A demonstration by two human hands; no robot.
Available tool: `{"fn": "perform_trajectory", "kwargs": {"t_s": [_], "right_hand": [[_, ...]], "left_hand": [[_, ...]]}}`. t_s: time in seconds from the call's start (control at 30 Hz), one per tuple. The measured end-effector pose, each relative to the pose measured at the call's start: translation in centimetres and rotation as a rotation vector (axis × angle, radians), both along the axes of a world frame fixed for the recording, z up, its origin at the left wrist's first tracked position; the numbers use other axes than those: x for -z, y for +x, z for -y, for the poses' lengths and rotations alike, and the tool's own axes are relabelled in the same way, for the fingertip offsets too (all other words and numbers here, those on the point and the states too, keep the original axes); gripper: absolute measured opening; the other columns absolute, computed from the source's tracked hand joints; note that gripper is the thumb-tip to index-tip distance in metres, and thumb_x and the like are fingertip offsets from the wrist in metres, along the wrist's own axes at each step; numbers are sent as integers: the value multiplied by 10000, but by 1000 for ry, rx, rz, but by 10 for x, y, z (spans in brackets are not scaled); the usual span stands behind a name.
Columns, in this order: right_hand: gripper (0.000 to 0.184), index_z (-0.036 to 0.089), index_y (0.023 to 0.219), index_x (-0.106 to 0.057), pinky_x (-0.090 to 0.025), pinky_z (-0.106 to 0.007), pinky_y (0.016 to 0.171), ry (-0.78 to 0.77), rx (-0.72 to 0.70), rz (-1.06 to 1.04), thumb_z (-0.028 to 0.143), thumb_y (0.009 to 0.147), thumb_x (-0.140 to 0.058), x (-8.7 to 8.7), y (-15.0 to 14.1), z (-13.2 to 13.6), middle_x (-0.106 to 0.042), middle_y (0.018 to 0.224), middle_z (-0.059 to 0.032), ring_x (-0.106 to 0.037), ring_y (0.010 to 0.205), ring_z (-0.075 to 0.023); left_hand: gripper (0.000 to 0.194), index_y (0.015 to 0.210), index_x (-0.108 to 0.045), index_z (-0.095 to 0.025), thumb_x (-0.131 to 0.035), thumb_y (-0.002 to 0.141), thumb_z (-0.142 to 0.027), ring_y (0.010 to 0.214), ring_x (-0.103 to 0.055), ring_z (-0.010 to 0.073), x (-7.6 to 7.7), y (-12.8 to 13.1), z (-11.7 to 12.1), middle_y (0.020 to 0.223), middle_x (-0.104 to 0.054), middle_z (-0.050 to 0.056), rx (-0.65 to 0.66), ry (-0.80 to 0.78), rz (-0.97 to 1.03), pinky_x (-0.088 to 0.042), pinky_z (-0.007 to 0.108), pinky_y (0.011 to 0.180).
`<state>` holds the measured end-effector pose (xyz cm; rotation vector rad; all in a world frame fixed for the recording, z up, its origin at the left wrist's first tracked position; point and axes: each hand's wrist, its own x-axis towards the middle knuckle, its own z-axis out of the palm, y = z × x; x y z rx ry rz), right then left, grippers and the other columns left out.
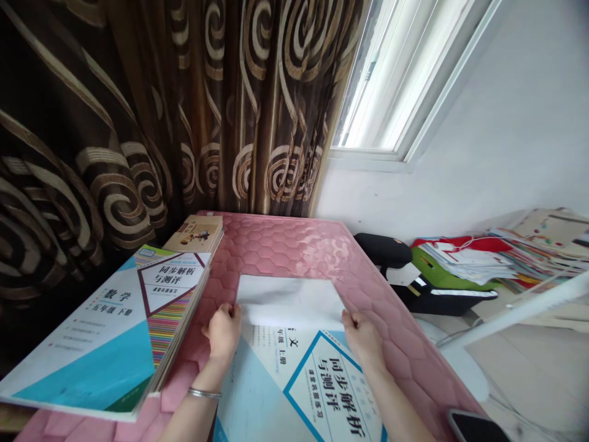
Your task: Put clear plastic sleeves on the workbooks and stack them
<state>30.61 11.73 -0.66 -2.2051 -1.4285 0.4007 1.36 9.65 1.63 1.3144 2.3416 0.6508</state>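
A workbook (pixel 257 380) with a light blue and white cover lies on the pink quilted tabletop (pixel 267 245), directly in front of me. Across its far end stretches a white sheet of paper (pixel 289 291), with a fold or curled edge running over the top of the cover. My left hand (pixel 224 331) is closed at the left end of that fold, thumb and fingers pinching the paper. At the opposite end, my right hand (pixel 362 337) pinches the paper in the same way. How the sheet lies beneath the workbook is hidden.
A stack of books, topped by a maths workbook (pixel 115 325), stands at the left. A phone (pixel 476 426) rests by the near right edge. Beyond that side are a white pole (pixel 515 313), a black case (pixel 384 248) and piled papers (pixel 464 261). A patterned curtain (pixel 257 110) hangs behind.
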Motion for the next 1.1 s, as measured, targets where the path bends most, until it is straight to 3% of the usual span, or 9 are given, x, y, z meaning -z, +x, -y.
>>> {"fn": "perform_trajectory", "kwargs": {"t_s": [0.3,0.57,0.87,1.1], "right_hand": [[387,225,640,-502,-403,-343,679,-23,13,33,483,857,-311,3,-2,0,-696,757,-94,-640,845,-283],[464,228,633,-530,-420,-314,610,102,-32,-131,606,799,-320,14,10,-3,-675,695,-70,-620,704,-251],[419,223,654,-549,-383,-307,611,7,4,-4,540,832,-342,7,2,-8,-693,731,-67,-630,750,-254],[450,216,700,-595,-423,-307,623,124,-24,-150,577,808,-349,15,11,-6,-703,742,-84,-638,764,-263]], "left_hand": [[329,781,-596,-172,-377,924,-372,861,-654,271,0,1,0,823,-712,122,-10,34,11,-349,351,749],[322,754,-577,-181,-374,923,-365,825,-650,259,1,-1,-1,766,-703,98,0,24,-6,-339,347,728],[324,766,-589,-181,-397,916,-394,806,-646,255,2,0,0,763,-704,85,-23,45,12,-350,355,765],[322,735,-565,-182,-380,922,-367,810,-643,244,2,-3,-1,759,-706,85,-28,67,55,-342,354,760]]}}
